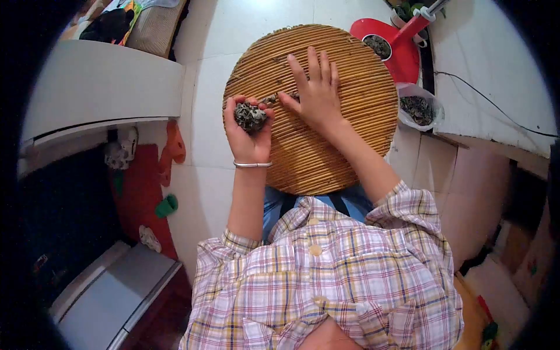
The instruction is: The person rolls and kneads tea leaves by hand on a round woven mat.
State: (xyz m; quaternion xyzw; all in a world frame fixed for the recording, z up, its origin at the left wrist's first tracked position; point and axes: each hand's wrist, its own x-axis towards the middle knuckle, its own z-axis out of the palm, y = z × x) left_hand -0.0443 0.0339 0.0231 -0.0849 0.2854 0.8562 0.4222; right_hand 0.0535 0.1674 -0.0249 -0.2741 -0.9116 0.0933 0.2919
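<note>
Furniture (105, 81) with a pale front stands on the far left. Below it is a red patch (140, 198), with an orange thing (175, 143) and a little green cup (167, 206) near its right edge.

Next comes the left hand (249, 140), palm up, with a shiny bangle (252, 164) on the wrist. Its fingers curl around a clump of dark, curly dry leaves (251, 118). The clump sits in the palm, over the left side of a round board (350, 76) made of thin yellow-brown sticks. Small dark bits (271, 100) lie between the two hands.

The person's checked shirt (321, 262) is below the board. The right hand (318, 102) is open, palm down, with its fingers spread on the sticks. Its thumb points at the clump but is apart from it.

Past the board is a red stand (364, 28) with a round cup (378, 46) of dark bits. Just below it, a see-through bag (436, 116) holds more dark bits. On the far right, a thin black wire (484, 94) runs across a white top (496, 49).
</note>
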